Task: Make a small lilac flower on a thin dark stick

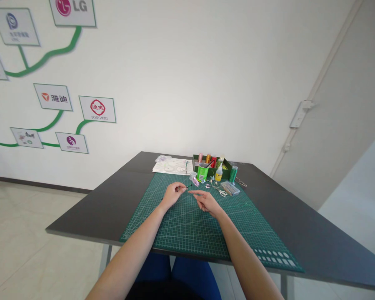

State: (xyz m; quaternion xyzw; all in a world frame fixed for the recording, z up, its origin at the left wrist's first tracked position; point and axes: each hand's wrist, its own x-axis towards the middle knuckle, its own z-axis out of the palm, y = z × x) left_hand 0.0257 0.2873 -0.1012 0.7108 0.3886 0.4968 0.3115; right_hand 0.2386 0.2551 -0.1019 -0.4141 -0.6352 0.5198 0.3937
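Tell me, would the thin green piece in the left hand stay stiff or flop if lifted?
The thin green piece is probably fairly stiff, since it juts from the left hand without visible sagging. Being so slender, it is likely light too.

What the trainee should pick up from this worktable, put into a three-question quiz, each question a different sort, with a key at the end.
1. Multiple choice: which hand pinches the thin dark green piece?
A) The left hand
B) The right hand

2. True or false: as the camera sees it, the yellow-and-white bottle stands to the right of the bright green can.

3. Fill in the missing word: the white-handled scissors lie on the green, grid-marked ____.

Key:
1. A
2. True
3. mat
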